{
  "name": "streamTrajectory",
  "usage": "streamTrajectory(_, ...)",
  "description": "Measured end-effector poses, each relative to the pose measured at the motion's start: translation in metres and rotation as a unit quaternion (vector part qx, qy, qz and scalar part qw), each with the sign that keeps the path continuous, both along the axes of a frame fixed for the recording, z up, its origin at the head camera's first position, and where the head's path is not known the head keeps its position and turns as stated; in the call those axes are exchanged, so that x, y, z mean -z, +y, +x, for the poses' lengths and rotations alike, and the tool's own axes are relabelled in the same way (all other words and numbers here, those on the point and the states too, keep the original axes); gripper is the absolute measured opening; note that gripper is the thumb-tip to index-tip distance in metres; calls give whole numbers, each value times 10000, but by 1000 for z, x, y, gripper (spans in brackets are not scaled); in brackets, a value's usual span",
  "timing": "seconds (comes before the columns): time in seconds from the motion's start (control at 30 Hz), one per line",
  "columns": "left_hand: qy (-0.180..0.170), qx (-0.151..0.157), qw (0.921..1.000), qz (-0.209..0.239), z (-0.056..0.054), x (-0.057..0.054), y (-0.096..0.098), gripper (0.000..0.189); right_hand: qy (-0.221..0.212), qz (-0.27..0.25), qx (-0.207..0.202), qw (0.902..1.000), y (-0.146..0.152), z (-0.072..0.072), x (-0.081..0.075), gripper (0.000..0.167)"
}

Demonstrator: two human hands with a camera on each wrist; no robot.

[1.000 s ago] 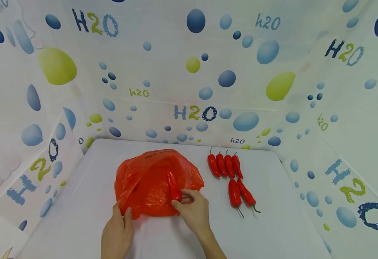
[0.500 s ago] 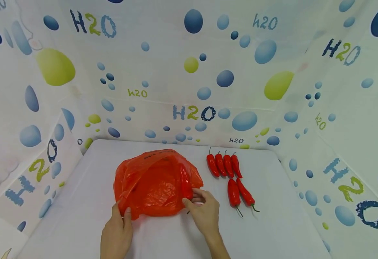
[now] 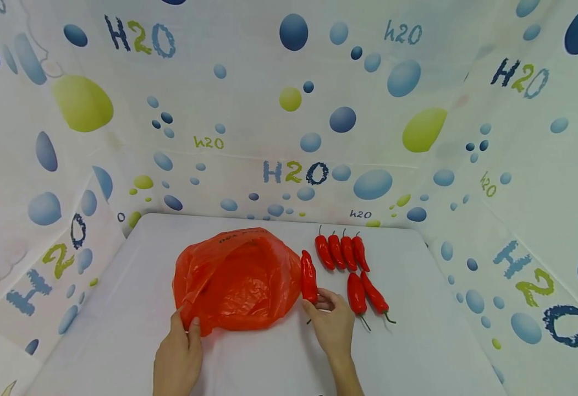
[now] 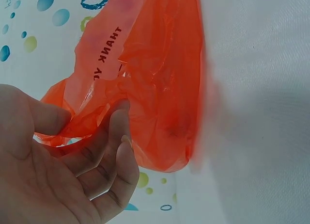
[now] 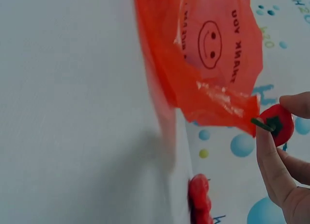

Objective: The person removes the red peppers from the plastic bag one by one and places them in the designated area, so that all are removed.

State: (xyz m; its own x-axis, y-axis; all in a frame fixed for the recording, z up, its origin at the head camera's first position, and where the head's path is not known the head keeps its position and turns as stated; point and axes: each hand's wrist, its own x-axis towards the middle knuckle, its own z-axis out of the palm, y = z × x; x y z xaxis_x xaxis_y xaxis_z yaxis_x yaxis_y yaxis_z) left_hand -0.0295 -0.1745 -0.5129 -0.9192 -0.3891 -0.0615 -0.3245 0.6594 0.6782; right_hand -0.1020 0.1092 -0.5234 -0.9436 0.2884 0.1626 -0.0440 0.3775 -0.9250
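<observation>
A red plastic bag (image 3: 244, 286) lies on the white table with its mouth spread toward the near side. My left hand (image 3: 180, 352) pinches the bag's near left rim between thumb and fingers; the left wrist view shows the thin film (image 4: 92, 117) between them. Just right of the bag, my right hand (image 3: 332, 324) holds a red chili pepper (image 3: 309, 278) by its stem end, tip pointing away. In the right wrist view the pepper's green stem (image 5: 264, 124) faces the camera, between the thumb and fingers. Printed words and a smiley (image 5: 209, 44) show on the bag.
Several red chili peppers (image 3: 340, 252) lie in a row at the back right of the table (image 3: 417, 341). Two more peppers (image 3: 357, 294) lie in front of them, stems toward me, close to my right hand. A patterned curtain (image 3: 289, 137) surrounds the table.
My right hand has moved right with the chili pepper, from over the bag's opening to beside the bag. My left hand has kept its grip on the bag's rim.
</observation>
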Motion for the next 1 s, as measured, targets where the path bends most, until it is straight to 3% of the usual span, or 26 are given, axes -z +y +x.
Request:
streamTrajectory(0.33,135,58,9999,-42,0,2,1,49,-285,356,467,9979,19,-8,16,42)
streamTrajectory(0.63,122,106,9998,-64,-1,1,1,47,-692,378,642,9948,33,-14,29,46)
streamTrajectory(1.0,202,140,9997,-17,-1,3,0,48,-773,569,998,9904,43,-18,39,48)
